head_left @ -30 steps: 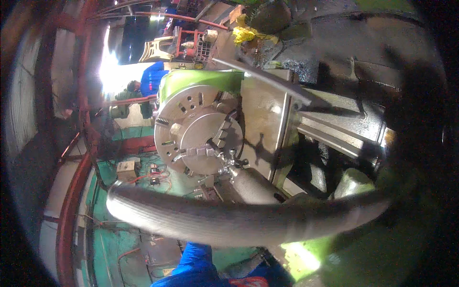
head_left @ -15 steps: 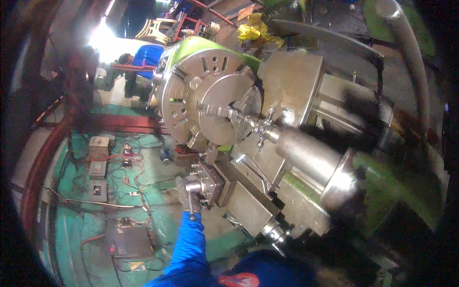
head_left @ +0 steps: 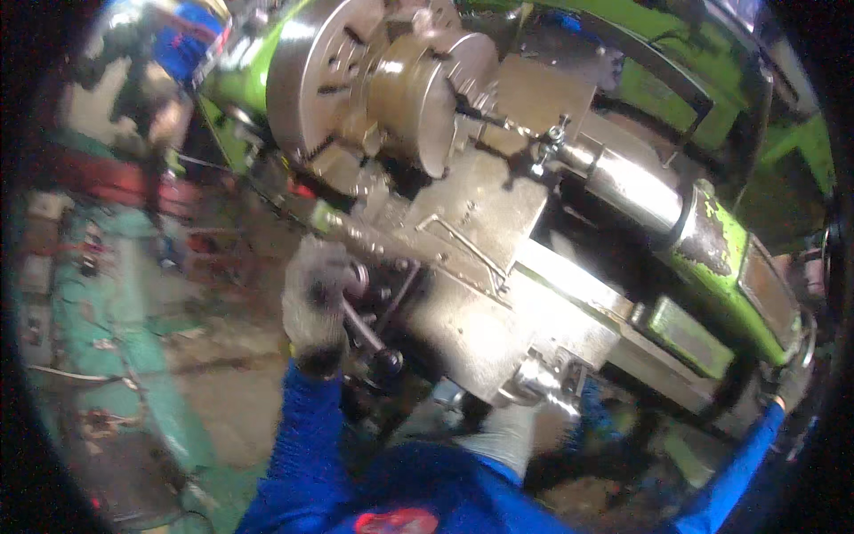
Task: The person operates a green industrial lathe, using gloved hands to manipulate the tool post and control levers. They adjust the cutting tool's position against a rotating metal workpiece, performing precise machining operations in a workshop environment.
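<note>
My left hand (head_left: 316, 289), in a pale work glove, is at the tool post of a large lathe. Its fingers close about the hub end of a steel lever (head_left: 363, 327) whose dark ball knob points down toward me. At the far right my right hand (head_left: 790, 381) is closed on the rim of the tailstock handwheel (head_left: 808, 345); this part is dim. A drill bit (head_left: 514, 126) sticks out of the tailstock quill (head_left: 632, 185) toward a round metal workpiece (head_left: 418, 98) in the chuck (head_left: 316, 80). The drill's tip is hard to make out.
A bent rod (head_left: 463, 238) lies on the flat slide (head_left: 498, 209). A crank handle (head_left: 538, 378) juts out near my body. Beside it is a pale grey cloth shape (head_left: 503, 436). Cables and boxes (head_left: 89, 254) lie on the green floor at left.
The view has shifted, bringing the lathe closer and the chuck up and left. My right arm and the tailstock handwheel now show at the right. My left hand remains at the lever.
</note>
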A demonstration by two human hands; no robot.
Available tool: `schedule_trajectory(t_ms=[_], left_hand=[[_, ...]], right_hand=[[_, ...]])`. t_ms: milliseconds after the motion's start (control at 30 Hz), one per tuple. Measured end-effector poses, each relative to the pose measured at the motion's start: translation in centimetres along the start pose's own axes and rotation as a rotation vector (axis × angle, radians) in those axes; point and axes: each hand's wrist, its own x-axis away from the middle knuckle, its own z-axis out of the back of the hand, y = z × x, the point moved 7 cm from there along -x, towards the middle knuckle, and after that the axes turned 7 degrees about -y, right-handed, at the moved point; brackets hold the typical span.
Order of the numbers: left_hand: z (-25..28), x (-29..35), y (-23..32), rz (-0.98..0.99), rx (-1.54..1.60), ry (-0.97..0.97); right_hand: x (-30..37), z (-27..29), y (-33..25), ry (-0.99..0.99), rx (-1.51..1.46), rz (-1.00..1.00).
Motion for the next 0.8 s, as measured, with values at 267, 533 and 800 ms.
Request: schedule_trajectory(t_ms=[267, 533, 800], left_hand=[[-0.6, 1.3, -1.4, 0.088, 0.016, -0.019], [0.3, 1.7, -0.9, 0.027, -0.055, -0.028], [-0.2, -0.7, -2.7, 0.058, -0.307, -0.398]], right_hand=[[-0.5, 2.9, -6.7, -0.112, -0.367, -0.376], [0.9, 2.3, -11.4, -0.179, -0.233, -0.522], [0.2, 3.6, -8.3, -0.156, -0.097, -0.189]])
